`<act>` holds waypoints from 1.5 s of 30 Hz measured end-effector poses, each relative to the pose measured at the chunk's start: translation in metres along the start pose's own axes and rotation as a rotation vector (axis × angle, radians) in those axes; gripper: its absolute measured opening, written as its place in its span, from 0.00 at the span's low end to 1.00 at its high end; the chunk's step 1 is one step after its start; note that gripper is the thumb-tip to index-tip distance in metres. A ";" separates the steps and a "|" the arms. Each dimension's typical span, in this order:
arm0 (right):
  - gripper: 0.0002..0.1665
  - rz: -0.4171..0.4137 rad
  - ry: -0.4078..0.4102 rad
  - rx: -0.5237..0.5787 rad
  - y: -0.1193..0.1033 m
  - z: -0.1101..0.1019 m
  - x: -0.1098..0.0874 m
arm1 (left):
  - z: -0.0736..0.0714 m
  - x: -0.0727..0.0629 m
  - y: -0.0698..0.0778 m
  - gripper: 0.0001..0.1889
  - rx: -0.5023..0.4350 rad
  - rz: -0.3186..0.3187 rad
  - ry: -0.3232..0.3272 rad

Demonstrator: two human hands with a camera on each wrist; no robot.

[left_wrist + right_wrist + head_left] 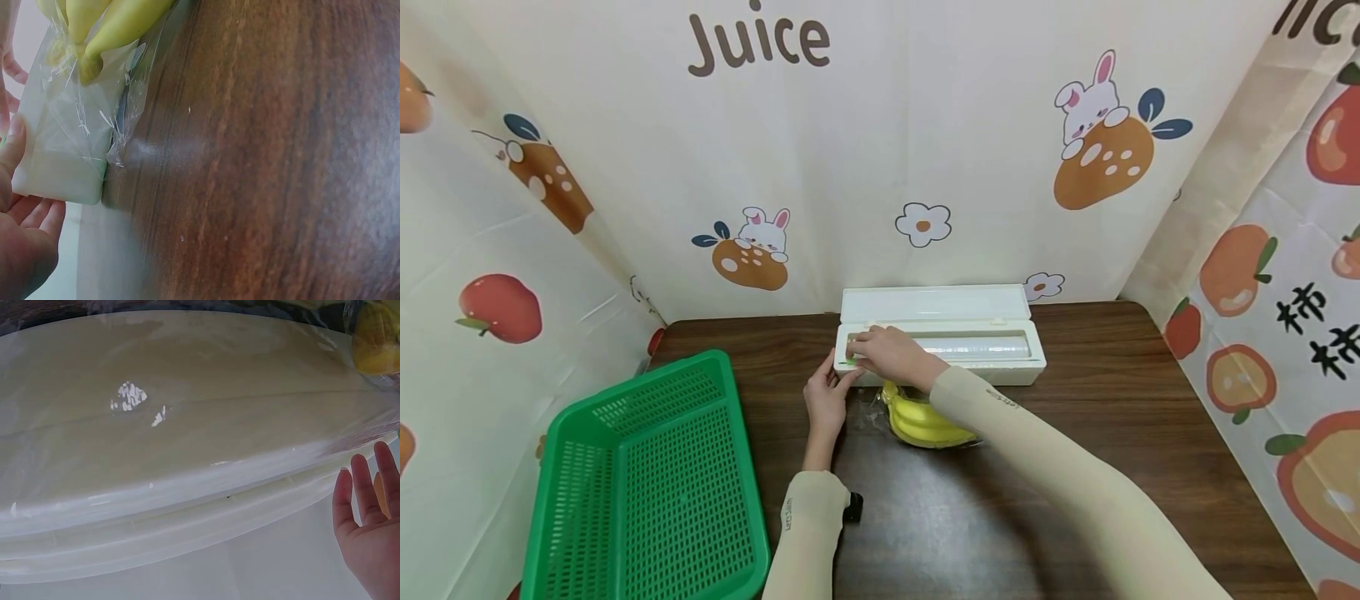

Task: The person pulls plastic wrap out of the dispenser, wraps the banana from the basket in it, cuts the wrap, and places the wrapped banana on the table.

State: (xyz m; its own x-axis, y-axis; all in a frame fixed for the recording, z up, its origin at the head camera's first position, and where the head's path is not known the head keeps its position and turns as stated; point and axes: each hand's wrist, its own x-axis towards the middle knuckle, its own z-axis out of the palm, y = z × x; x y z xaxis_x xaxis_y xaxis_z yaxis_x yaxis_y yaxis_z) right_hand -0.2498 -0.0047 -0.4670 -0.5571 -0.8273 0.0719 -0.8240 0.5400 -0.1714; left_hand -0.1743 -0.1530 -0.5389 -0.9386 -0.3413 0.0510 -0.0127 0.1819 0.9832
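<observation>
The left arm (808, 533) reaches forward from the lower edge, sleeved to just short of the bare wrist (817, 457); the left hand (827, 402) keeps its thumb (14, 144) apart from its bent fingers (53, 215). The right arm (1067, 467) slants leftward from the lower right, the right hand (891, 354) back upward near the left, three straighter fingers (361, 487) spread slightly
</observation>
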 end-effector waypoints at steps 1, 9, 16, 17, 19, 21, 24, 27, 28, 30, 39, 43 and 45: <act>0.10 -0.001 0.000 -0.003 0.000 0.000 0.000 | 0.000 0.000 0.000 0.33 -0.003 0.001 0.000; 0.11 0.008 -0.009 -0.010 -0.001 -0.003 -0.002 | 0.000 0.001 0.000 0.33 -0.011 0.014 0.009; 0.11 0.009 0.000 -0.010 0.001 0.000 -0.002 | 0.000 0.002 -0.002 0.33 -0.024 0.053 0.000; 0.11 0.005 0.006 -0.015 0.001 0.000 -0.002 | 0.000 0.002 -0.002 0.33 -0.025 0.058 -0.001; 0.10 0.000 0.012 -0.024 0.001 0.000 -0.002 | 0.000 0.002 -0.002 0.32 -0.024 0.065 -0.001; 0.10 -0.003 0.014 -0.030 0.001 0.000 -0.002 | 0.000 0.002 -0.002 0.32 -0.023 0.065 0.000; 0.10 -0.003 0.013 -0.030 0.001 -0.001 -0.003 | 0.000 0.002 -0.002 0.32 -0.022 0.059 0.002; 0.09 -0.002 0.013 -0.027 0.000 -0.003 -0.004 | -0.001 0.002 -0.001 0.32 -0.028 0.052 0.003; 0.09 -0.002 0.012 -0.026 0.000 -0.003 -0.004 | -0.001 0.002 -0.001 0.32 -0.030 0.050 0.003; 0.09 -0.002 0.009 -0.027 -0.001 -0.004 -0.005 | -0.001 0.001 -0.001 0.32 -0.036 0.045 0.003; 0.09 0.006 -0.009 -0.035 -0.001 -0.004 -0.005 | -0.001 0.001 0.002 0.32 -0.049 0.015 0.009; 0.09 0.009 -0.010 -0.028 0.000 -0.004 -0.006 | -0.001 0.002 0.000 0.32 -0.054 0.021 0.010; 0.09 0.011 -0.011 -0.024 0.000 -0.004 -0.006 | -0.001 0.002 0.000 0.32 -0.056 0.021 0.010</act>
State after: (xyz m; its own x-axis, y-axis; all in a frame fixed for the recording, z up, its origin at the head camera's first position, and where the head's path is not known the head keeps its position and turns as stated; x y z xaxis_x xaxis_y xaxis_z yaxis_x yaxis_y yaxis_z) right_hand -0.2464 0.0009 -0.4631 -0.5649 -0.8231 0.0591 -0.8203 0.5523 -0.1482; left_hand -0.1755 -0.1543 -0.5389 -0.9350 -0.3471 0.0728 0.0260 0.1376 0.9901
